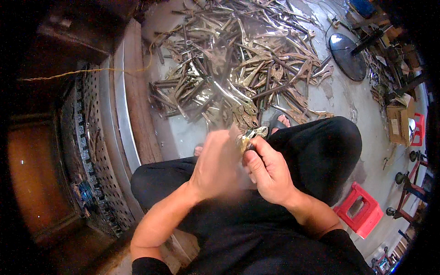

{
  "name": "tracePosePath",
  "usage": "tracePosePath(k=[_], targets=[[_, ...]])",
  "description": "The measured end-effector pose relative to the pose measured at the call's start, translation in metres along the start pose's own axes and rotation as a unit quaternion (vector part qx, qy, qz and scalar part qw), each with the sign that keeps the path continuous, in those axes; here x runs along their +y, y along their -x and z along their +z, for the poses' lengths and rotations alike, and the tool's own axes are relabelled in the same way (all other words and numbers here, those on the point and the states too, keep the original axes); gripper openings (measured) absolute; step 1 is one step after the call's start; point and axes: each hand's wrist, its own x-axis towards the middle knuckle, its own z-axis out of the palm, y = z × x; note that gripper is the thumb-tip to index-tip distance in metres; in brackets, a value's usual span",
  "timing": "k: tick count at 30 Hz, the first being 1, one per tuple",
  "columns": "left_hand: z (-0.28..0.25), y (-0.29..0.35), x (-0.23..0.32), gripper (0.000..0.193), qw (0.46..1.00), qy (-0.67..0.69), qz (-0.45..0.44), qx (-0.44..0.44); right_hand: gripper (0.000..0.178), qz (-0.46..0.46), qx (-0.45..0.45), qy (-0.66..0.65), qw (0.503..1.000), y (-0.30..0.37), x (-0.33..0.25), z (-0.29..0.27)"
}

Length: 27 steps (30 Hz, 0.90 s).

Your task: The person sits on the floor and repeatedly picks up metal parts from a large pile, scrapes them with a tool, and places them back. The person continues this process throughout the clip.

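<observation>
My right hand (271, 175) is closed around a pair of locking pliers (253, 134), thumb on top, in front of my lap. The silvery jaw end of the pliers sticks out beyond the fingers, and the rest is mostly covered by the hands. Close against its left side is my left hand (211, 160), smeared by motion, so how its fingers sit cannot be made out. Beyond the hands, a large heap of metal pliers and plier parts (256, 68) lies on the grey floor, its near edge close to my feet.
To the left stands a perforated metal machine panel (98, 151) with a wooden beam (137, 91); a yellow cord (91, 70) runs across it. Rightward are a round black stand base (347, 57), a cardboard box (399, 121) and a red plastic stool (360, 211).
</observation>
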Motion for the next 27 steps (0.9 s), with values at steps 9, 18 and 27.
tracePosePath(k=[9,18,27], targets=[[0.006,0.006,-0.002,0.049,1.0,0.006,-0.012,0.024,0.022,-0.032,0.049,0.078,0.995,0.005,-0.01,0.01],[0.02,0.014,-0.015,0.068,0.995,0.002,0.024,0.098,0.024,0.049,0.041,0.009,0.998,0.009,-0.011,0.019],[0.017,-0.019,0.001,0.071,0.992,-0.064,0.063,0.09,0.021,0.137,0.102,-0.069,0.983,0.009,-0.028,0.023]])
